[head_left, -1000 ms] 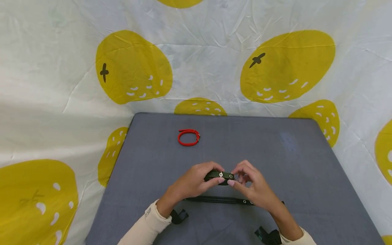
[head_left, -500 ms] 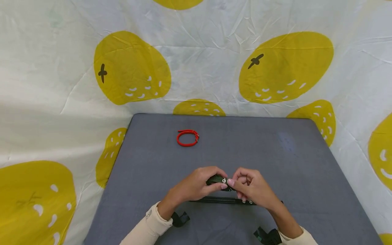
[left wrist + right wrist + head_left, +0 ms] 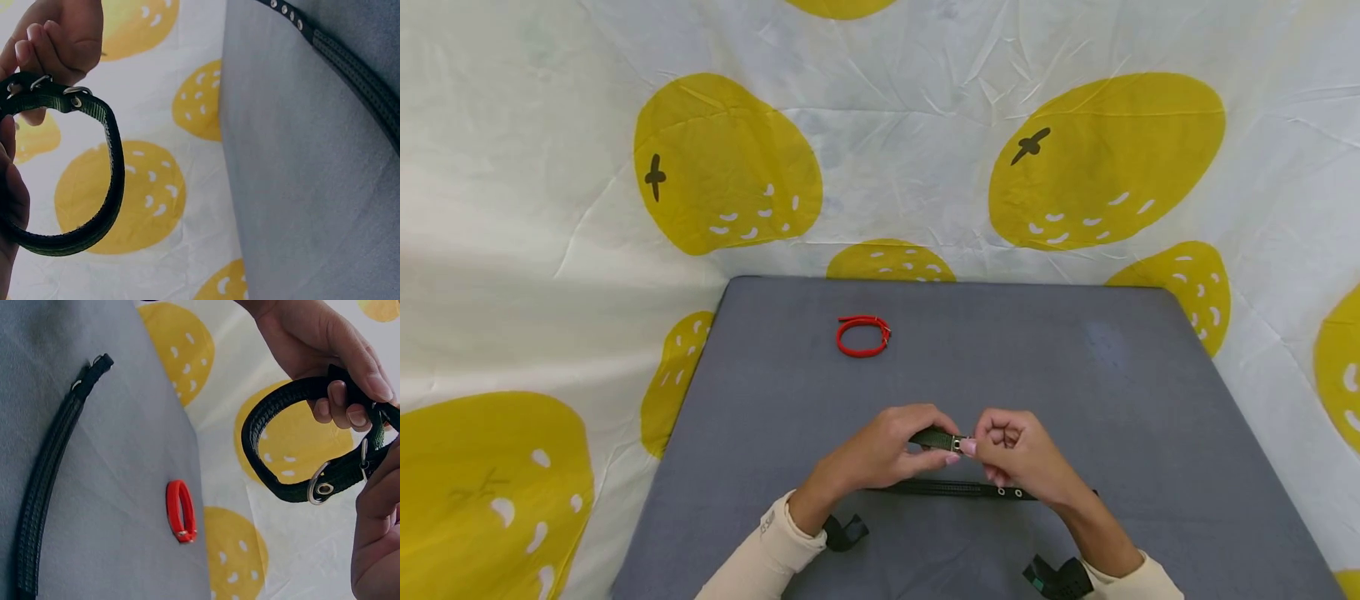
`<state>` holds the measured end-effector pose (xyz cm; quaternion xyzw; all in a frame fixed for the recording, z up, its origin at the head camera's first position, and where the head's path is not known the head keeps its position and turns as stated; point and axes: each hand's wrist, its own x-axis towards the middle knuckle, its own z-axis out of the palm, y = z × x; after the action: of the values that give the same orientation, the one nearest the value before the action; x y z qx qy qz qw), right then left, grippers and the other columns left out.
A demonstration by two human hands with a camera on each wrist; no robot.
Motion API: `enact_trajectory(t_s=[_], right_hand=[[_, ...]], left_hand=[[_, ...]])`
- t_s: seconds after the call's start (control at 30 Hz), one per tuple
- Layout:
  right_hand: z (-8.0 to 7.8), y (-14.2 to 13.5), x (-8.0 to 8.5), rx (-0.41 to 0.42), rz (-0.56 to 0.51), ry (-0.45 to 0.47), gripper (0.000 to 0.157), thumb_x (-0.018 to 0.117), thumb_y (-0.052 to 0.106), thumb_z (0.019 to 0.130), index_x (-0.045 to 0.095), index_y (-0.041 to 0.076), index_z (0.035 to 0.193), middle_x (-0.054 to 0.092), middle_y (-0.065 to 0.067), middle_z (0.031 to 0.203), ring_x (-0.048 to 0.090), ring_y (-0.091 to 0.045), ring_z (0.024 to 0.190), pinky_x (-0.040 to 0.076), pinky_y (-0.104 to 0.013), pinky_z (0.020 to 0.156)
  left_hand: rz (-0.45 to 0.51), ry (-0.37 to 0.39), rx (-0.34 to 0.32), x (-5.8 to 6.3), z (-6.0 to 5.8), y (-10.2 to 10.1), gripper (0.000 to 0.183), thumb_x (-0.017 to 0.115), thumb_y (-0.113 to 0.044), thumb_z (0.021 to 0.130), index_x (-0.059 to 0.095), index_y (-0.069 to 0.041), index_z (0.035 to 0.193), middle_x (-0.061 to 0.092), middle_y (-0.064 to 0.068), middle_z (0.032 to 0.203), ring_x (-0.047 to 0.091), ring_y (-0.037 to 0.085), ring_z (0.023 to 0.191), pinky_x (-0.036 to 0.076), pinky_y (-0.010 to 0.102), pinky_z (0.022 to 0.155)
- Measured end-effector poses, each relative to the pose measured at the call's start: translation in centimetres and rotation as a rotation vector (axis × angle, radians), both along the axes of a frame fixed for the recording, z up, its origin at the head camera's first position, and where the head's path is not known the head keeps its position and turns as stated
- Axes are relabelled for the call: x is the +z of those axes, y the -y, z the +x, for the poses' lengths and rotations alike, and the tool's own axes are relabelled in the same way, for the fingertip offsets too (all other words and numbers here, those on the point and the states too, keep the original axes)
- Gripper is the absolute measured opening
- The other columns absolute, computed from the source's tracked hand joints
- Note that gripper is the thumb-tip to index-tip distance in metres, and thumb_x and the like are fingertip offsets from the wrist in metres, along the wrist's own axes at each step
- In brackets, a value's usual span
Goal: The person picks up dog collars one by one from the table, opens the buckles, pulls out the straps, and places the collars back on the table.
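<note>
A dark green collar (image 3: pixel 934 438) with a metal buckle is bent into a loop and held up above the table. My left hand (image 3: pixel 883 450) grips its band, fingers over the top and thumb below. At the buckle end, my right hand (image 3: pixel 1018 457) pinches the strap between thumb and forefinger, its other fingers curled in. The right wrist view shows a metal D-ring (image 3: pixel 317 482) and an eyelet on the band, close beside the right hand. In the left wrist view the loop hangs round, with the strap's end partly hidden by the hands.
A black collar (image 3: pixel 936 488) with eyelets lies stretched out on the grey table (image 3: pixel 775 375), just nearer than the hands. Farther back lies a red collar (image 3: pixel 862 337), buckled into a ring. A white cloth (image 3: pixel 910 167) with yellow fruit prints hangs behind the table.
The right thumb and forefinger have moved from beside the eyelet onto the strap at the buckle. The green collar has turned and shifted slightly right. The red and black collars have stayed put.
</note>
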<state>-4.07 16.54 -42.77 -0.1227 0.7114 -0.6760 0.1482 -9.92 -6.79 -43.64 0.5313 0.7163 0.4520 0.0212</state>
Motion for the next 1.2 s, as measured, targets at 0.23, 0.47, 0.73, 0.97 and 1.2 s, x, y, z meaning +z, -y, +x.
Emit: enact_trajectory(t_s=[0.23,0.47,0.73,0.97,1.2], right_hand=[[-0.01,0.08,-0.18,0.004,-0.078,-0.025,0.019,0.058,-0.001,0.097,0.054,0.001,0.079,0.05,-0.003,0.054,0.048,-0.004,0.046,0.042,-0.028,0.037],[0.0,0.12,-0.4,0.024,-0.132,-0.128,0.015,0.051,-0.008,0.098,0.055,-0.004,0.084,0.05,-0.012,0.058,0.045,-0.017,0.045,0.039,-0.031,0.038],[0.04,0.11,-0.45,0.002,0.068,-0.176,0.019,0.057,-0.002,0.099,0.072,0.007,0.093,0.045,-0.011,0.049,0.032,-0.012,0.035,0.032,-0.022,0.033],[-0.13,0.3,-0.03,-0.05,0.121,-0.144,0.023,0.062,0.003,0.097,0.07,0.009,0.077,0.045,-0.009,0.048,0.038,-0.011,0.037,0.036,-0.028,0.035],[-0.26,0.44,-0.11,-0.068,-0.022,-0.141,0.028,0.057,-0.004,0.097,0.063,0.007,0.073,0.045,-0.007,0.053,0.038,-0.019,0.041,0.039,-0.03,0.039]], left_hand=[[0.025,0.016,-0.002,-0.28,-0.18,0.21,0.021,0.071,-0.015,0.095,0.063,-0.011,0.113,0.067,-0.001,0.1,0.056,0.001,0.08,0.047,0.009,0.075],[0.062,0.016,0.02,-0.44,-0.34,0.61,0.021,0.071,-0.013,0.094,0.064,-0.011,0.113,0.066,-0.001,0.095,0.053,0.002,0.075,0.048,0.013,0.068],[0.01,0.017,0.006,-0.42,-0.44,0.75,0.022,0.072,-0.016,0.094,0.067,-0.008,0.114,0.068,0.0,0.1,0.057,0.001,0.082,0.048,0.009,0.076],[0.013,-0.018,-0.001,-0.38,-0.45,0.51,0.026,0.074,-0.009,0.091,0.066,-0.008,0.115,0.068,0.0,0.1,0.057,0.001,0.081,0.048,0.008,0.075],[0.035,-0.014,0.019,-0.41,-0.58,0.64,0.024,0.072,-0.014,0.094,0.064,-0.008,0.116,0.068,0.001,0.101,0.058,0.001,0.081,0.05,0.012,0.074]])
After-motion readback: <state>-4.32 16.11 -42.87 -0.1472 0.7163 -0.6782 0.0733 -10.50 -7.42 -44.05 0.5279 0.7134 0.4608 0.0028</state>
